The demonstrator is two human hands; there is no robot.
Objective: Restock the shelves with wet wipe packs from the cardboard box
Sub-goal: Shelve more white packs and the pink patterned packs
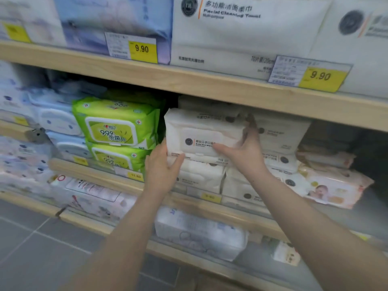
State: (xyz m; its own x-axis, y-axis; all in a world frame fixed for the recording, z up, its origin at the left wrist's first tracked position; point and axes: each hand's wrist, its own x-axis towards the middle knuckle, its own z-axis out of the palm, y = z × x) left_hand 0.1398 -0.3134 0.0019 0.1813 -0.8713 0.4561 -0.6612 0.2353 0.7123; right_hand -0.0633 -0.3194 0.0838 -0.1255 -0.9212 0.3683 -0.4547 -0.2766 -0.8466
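While both hands clamp the same white wet wipe pack [201, 133], I read the coming move as a push straight away from me, into the shelf. My left hand [162, 171] grips the pack's lower left corner, thumb laid over the front face, fingers hidden underneath. My right hand [241, 150] holds the right end, thumb across the front by the label, fingers curled around the far side. The pack's long axis runs left to right between the two hands, and it sits on top of a stack of like white packs [199, 177], directly beyond my palms. Neither hand is clearly nearer; each has an end.

Just left of my left hand stand green packs [117, 124] printed "99.9" with Chinese characters. The held pack reads "Baby Wet Wipes", as far as I can make out, under a dark round logo. Right of my right hand lie more white packs, then a pack showing a baby [333, 190]. Above, large bags [241, 32] read "Facial Cleaning Towel"; yellow price tags [142, 49] read "9.90". I cannot see the cardboard box.
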